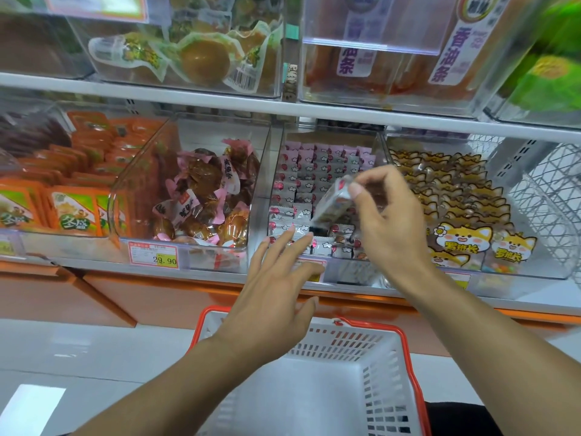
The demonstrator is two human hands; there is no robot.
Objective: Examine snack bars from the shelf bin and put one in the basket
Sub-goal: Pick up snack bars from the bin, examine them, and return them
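Pinching a snack bar (333, 199) tilted between right hand (390, 215) thumb and fingertips above the clear shelf bin (276, 171) of wrapped bars, left hand (276, 287) spread flat at the bin's front, white basket (371, 350) below.

bar (331, 201) pink/white, tilted, above bin (327, 272) | basket (355, 341) white, below

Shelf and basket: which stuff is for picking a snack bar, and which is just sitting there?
For the job: small white-and-pink wrapped snack bar held by right hand; clear plastic bin of bars; white basket with red rim; left hand.

Just there: orange packets; fox-print packs; price tag.
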